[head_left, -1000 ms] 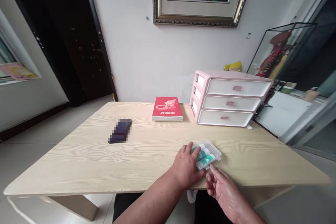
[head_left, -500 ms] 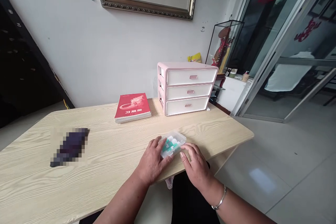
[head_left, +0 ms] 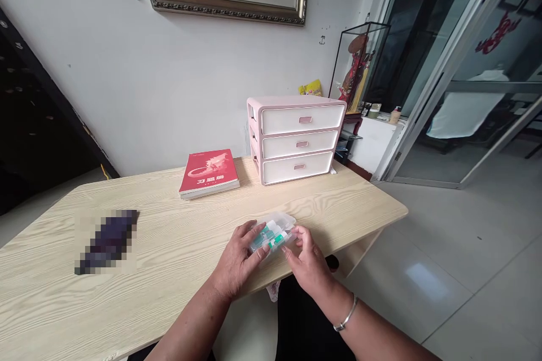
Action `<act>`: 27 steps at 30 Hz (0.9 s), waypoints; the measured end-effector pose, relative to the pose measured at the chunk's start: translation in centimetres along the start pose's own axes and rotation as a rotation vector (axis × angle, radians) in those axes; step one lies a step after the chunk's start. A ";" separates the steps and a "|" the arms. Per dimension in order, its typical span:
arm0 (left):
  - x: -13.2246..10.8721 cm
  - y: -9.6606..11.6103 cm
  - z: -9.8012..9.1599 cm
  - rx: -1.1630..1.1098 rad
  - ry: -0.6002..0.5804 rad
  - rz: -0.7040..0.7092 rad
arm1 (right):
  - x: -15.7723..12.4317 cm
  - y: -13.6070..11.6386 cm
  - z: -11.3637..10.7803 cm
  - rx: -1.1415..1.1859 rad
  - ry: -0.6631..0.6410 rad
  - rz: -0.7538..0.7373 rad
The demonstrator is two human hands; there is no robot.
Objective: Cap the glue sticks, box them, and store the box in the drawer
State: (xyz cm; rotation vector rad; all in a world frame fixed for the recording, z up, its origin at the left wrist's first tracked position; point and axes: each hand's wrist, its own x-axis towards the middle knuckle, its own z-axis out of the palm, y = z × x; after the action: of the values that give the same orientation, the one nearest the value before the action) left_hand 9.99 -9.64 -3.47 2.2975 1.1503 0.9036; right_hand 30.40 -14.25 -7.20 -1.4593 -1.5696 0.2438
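A small clear plastic box (head_left: 277,218) rests near the front edge of the table, with white and green pieces (head_left: 276,231) inside. What exactly these pieces are is too small to tell. My left hand (head_left: 239,254) grips the box's left side, fingers over its top and thumb along the near side. At the right edge, my right hand (head_left: 305,256) pinches the rim between thumb and fingertips. The box's lid looks slightly raised on that side, though the fingers partly cover it. A silver bangle (head_left: 346,316) circles my right wrist.
A red book (head_left: 209,172) lies behind the box on the wooden table (head_left: 169,237). To its right stands a pink-and-white drawer unit (head_left: 300,144), drawers closed. A blurred dark object (head_left: 108,242) lies at left. The table's right corner borders tiled floor (head_left: 457,271).
My right fingers have moved in from near the box's corner to pinch its right edge. The box looks slightly tilted or parted there. The whole view has shifted a little.
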 end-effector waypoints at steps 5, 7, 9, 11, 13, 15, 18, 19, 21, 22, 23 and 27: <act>0.1 0.4 -0.5 -0.144 0.050 -0.085 | -0.7 0.3 -0.2 -0.132 -0.017 -0.178; 0.6 0.5 -0.6 -0.238 0.101 -0.171 | -1.0 0.3 -0.5 -0.204 -0.042 -0.225; 1.6 0.3 -0.8 -0.310 0.154 -0.245 | -1.1 0.0 -1.1 -0.271 -0.061 -0.266; 2.8 -0.1 -0.8 -0.362 0.192 -0.312 | -1.1 -0.6 -1.8 -0.315 -0.091 -0.311; 4.0 -0.7 -0.8 -0.424 0.227 -0.388 | -0.8 -1.4 -2.5 -0.327 -0.124 -0.356; 4.8 -1.3 -0.6 -0.496 0.267 -0.443 | -0.2 -2.3 -3.1 -0.295 -0.152 -0.390; 4.9 -1.8 -0.1 -0.527 0.269 -0.445 | 1.3 -3.3 -3.5 -0.197 -0.225 -0.358; 4.7 -1.9 0.1 -0.508 0.260 -0.430 | 2.0 -3.6 -3.5 -0.179 -0.263 -0.326; 4.0 -1.8 0.3 -0.450 0.244 -0.387 | 3.5 -4.1 -3.6 -0.196 -0.344 -0.266; 3.6 -1.7 0.3 -0.421 0.237 -0.367 | 4.2 -4.4 -3.6 -0.232 -0.386 -0.257; 3.3 -1.6 0.3 -0.401 0.230 -0.351 | 4.9 -4.6 -3.6 -0.277 -0.426 -0.266; 2.5 -1.3 -0.2 -0.407 0.205 -0.333 | 7.0 -5.2 -3.3 -0.422 -0.576 -0.370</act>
State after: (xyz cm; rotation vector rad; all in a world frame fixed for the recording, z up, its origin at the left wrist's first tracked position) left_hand 10.30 -6.88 -3.22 1.6631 1.2489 1.1358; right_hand 30.38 -11.05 1.57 -1.4428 -2.4424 0.1201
